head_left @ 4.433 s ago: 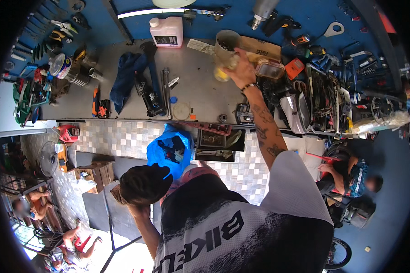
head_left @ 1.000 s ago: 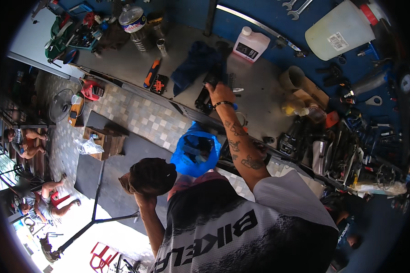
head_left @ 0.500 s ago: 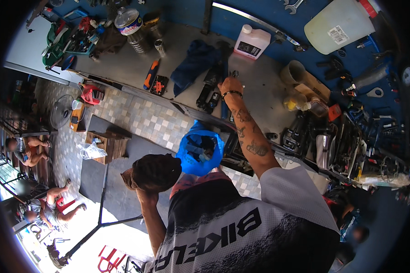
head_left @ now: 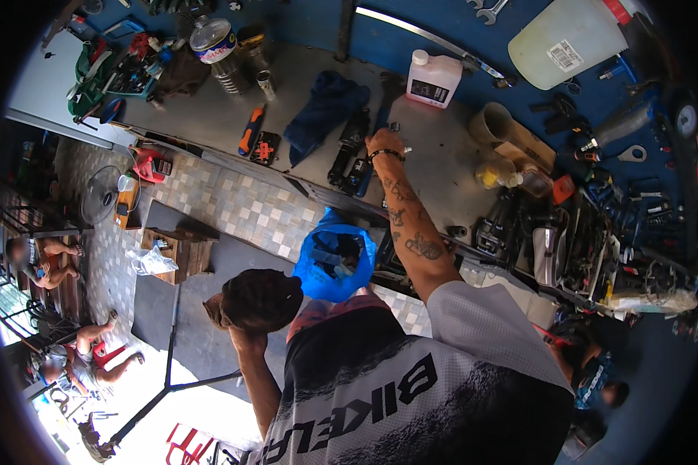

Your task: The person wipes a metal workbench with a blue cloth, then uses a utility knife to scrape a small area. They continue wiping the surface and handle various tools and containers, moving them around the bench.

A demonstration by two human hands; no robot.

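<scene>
Over the metal workbench (head_left: 434, 163), my right hand (head_left: 385, 142) is closed, with a small silver metal part (head_left: 395, 126) showing past its fingers. Just left of this hand lies a black shock absorber (head_left: 347, 151), with a crumpled dark blue cloth (head_left: 326, 112) beyond it. Lower down, off the bench, my left hand (head_left: 246, 338) holds up a bunched dark brown rag (head_left: 262, 301) that covers its fingers. Between my arms sits a blue plastic bag (head_left: 310, 267), its mouth open and several objects inside.
A pink-filled jug (head_left: 434, 79), a cup (head_left: 490, 122) and an orange-handled tool (head_left: 251, 130) stand or lie on the bench. Tools crowd its right end. A wooden box (head_left: 194, 257) stands on the floor. Other people (head_left: 54, 260) sit at the far left.
The whole view has shifted slightly. My right hand has moved a little left and farther over the bench, still closed. My left hand keeps the brown rag in nearly the same place.
</scene>
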